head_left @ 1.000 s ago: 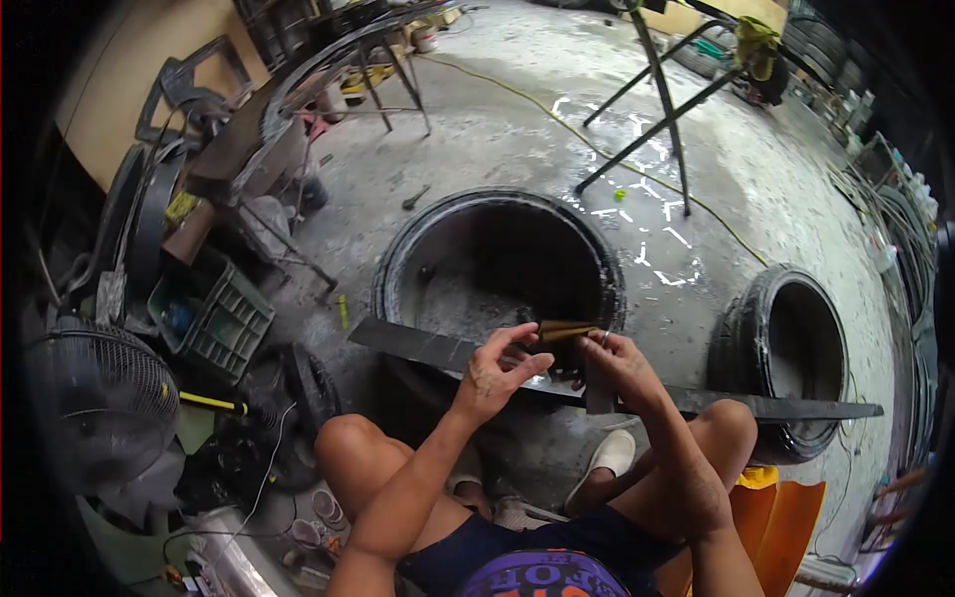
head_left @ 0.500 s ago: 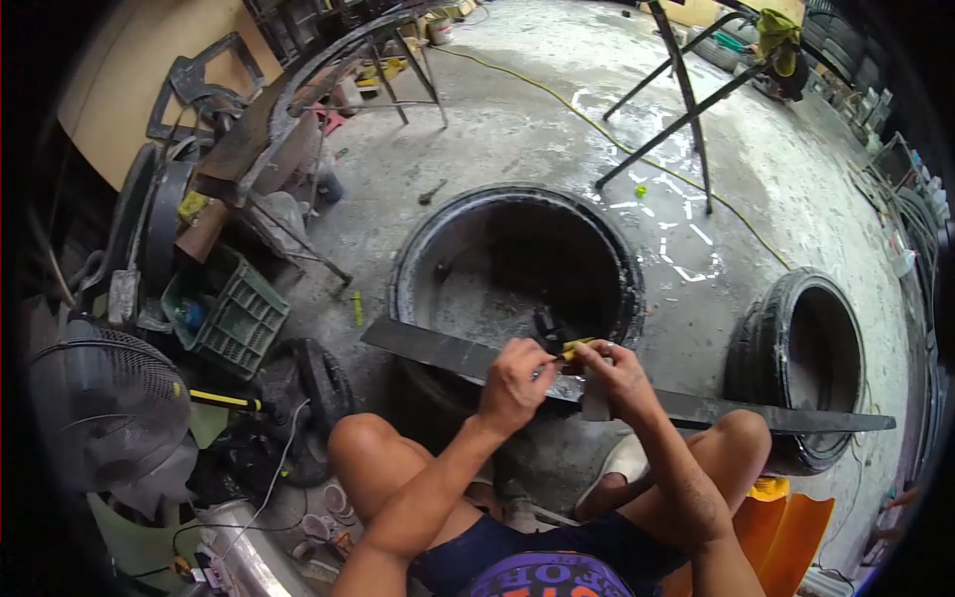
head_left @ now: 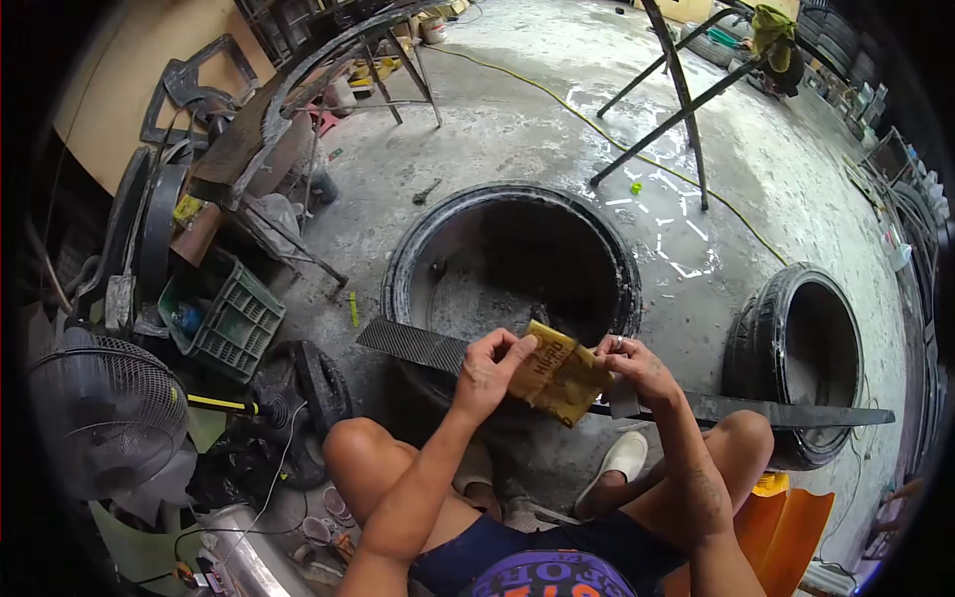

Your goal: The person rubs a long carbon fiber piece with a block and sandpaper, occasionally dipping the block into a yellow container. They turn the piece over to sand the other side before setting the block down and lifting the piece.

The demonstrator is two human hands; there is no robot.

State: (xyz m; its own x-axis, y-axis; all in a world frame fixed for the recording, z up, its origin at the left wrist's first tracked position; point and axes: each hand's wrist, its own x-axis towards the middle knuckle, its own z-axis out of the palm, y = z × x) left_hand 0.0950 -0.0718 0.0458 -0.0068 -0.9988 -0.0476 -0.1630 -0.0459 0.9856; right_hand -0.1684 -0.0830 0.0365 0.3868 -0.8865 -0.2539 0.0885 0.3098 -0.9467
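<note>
Between my two hands is a yellow-brown sheet of sandpaper (head_left: 557, 373) with dark print and worn edges, its back facing me. My left hand (head_left: 487, 373) pinches its left side, thumb on top. At the opposite edge my right hand (head_left: 642, 370) grips it, and a small flat grey piece (head_left: 624, 401) hangs below those fingers. Behind and under the sheet, a long dark strip (head_left: 786, 412) lies across the big tire (head_left: 398, 264) and the smaller tire (head_left: 786, 338). Part of the strip's middle is hidden by the sheet and my hands.
A fan (head_left: 109, 408) and a green crate (head_left: 239, 318) stand to the left. Metal stand legs (head_left: 686, 109) rise at the back right. A yellow cord (head_left: 537, 82) runs across the floor. An orange panel (head_left: 786, 532) is by my right knee.
The sandpaper, bunched between my fingers before, is now spread out flat toward me. My hands have moved apart, the left one leftward and the right one slightly to the right.
</note>
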